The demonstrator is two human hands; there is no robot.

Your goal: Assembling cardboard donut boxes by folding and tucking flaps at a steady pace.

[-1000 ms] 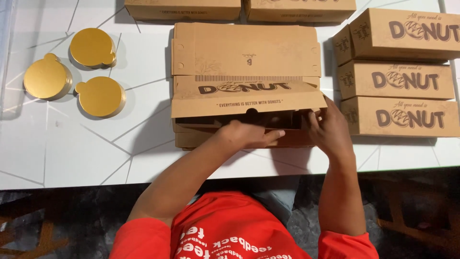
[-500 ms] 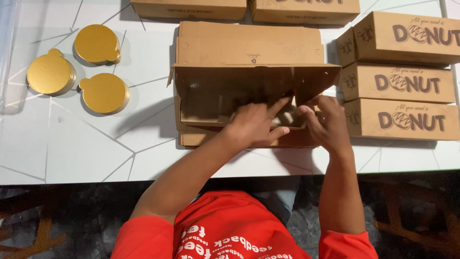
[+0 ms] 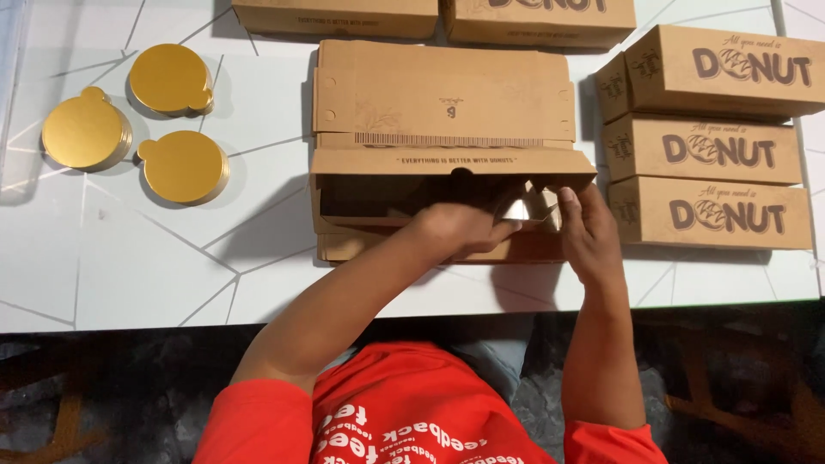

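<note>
A long, matte brown cardboard box [image 3: 447, 185] is gripped at its right end flap by both hands: left hand [image 3: 460, 230] fingers curled shut, right hand [image 3: 589, 232] fingers pinched on it.

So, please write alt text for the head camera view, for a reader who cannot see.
Left hand and right hand work at the right end of an open brown cardboard box on a white table. Three gold discs lie left; three closed boxes stand right.

Left hand [image 3: 455, 230] fingertips hidden inside open box [image 3: 447, 185]; top-edge boxes [image 3: 344, 15] cut off; box interior too dark to read.
</note>
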